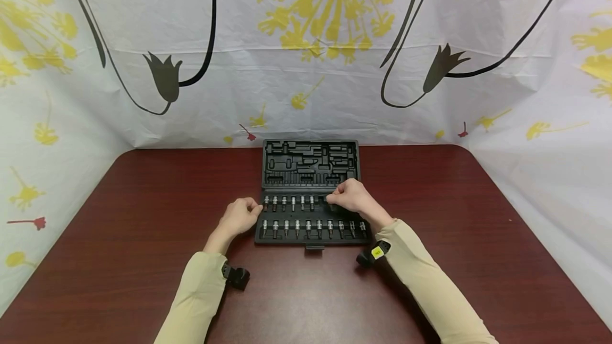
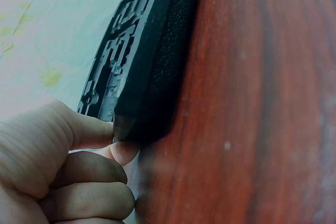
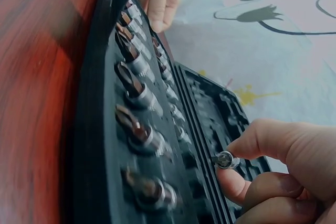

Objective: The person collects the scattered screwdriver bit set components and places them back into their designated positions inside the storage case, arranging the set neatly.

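Note:
A black plastic case (image 1: 311,217) lies unfolded on the table, its lid half (image 1: 315,146) on the far side. Two rows of bit sockets sit in the near half; the front row (image 1: 297,227) runs the full width, while the back row (image 1: 293,203) stops short of its right end. My right hand (image 1: 351,195) pinches one bit socket (image 3: 226,160) between thumb and forefinger, held over the right end of the back row. With thumb and forefinger, my left hand (image 1: 237,217) pinches the left edge of the case, its other fingers curled in the left wrist view.
The dark red-brown table (image 1: 158,227) extends around the case. A patterned white cloth (image 1: 306,105) hangs behind it and along both sides. The case's latch (image 1: 314,247) sticks out at the front. Wrist cameras (image 1: 237,277) are strapped to both sleeves.

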### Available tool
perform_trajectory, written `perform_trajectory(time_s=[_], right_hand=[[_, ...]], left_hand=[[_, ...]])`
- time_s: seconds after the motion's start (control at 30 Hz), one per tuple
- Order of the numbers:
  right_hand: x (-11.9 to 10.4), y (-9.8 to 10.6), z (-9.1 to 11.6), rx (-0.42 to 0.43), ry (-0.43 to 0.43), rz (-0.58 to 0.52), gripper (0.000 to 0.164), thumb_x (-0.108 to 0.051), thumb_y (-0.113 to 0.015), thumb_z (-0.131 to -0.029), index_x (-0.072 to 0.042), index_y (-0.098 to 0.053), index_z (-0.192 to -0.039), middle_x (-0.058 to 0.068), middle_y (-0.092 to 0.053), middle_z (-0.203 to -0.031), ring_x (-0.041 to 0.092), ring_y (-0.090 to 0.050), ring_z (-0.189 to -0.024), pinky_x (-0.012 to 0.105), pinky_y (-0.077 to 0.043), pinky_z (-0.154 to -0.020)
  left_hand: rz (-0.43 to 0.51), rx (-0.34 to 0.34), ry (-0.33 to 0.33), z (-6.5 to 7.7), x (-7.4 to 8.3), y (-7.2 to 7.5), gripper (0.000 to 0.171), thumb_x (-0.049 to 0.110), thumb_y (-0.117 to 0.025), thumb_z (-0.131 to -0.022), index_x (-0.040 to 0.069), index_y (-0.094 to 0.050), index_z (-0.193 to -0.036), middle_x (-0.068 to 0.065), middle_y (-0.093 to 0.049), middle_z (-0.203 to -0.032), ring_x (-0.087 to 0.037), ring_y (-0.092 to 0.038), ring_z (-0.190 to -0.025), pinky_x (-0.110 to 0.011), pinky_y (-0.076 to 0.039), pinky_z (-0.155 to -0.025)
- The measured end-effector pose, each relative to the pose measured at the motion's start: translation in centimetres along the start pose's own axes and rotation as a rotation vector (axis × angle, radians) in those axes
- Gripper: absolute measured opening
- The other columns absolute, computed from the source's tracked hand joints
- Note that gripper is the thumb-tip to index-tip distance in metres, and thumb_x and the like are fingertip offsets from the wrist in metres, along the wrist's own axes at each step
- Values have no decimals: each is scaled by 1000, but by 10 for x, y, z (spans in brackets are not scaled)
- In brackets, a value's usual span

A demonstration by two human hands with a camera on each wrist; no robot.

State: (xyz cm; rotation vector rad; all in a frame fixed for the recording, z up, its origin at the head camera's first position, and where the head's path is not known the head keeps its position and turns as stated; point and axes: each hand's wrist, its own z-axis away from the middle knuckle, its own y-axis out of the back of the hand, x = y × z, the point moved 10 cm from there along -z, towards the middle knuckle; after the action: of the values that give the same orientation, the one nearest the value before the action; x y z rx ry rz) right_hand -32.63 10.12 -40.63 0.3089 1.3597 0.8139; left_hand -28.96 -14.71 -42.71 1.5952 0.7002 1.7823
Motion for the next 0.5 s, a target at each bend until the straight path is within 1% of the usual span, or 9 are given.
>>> perform_trajectory(time_s=[0.17, 0.27, 0.5], right_hand=[[-5, -6, -7, -2, -8, -4, 47, -15, -62, -86, -14, -34, -48, -5, -21, -47, 10, -13, -45, 27, -29, -54], [-4, -8, -10, 3, -37, 9, 49, -15, -63, -85, -15, -33, -47, -6, -21, -46, 10, -13, -45, 27, -28, -52], [-3, -14, -17, 20, -85, 95, 51, -17, -64, -85, -16, -33, -45, -6, -22, -44, 9, -14, -42, 26, -26, -48]], left_hand=[[-3, -8, 11, 0, -1, -1, 19, 20, -55, -94, 7, -60, -82, -5, -52, -69, -19, -45, -61, -31, -35, -56], [-5, -8, 16, 0, -1, -1, 19, 21, -55, -94, 7, -60, -82, -5, -53, -70, -19, -46, -63, -32, -35, -57], [-8, -10, 20, 0, -2, -1, 18, 21, -55, -94, 7, -60, -83, -5, -53, -71, -19, -46, -63, -32, -35, -57]])
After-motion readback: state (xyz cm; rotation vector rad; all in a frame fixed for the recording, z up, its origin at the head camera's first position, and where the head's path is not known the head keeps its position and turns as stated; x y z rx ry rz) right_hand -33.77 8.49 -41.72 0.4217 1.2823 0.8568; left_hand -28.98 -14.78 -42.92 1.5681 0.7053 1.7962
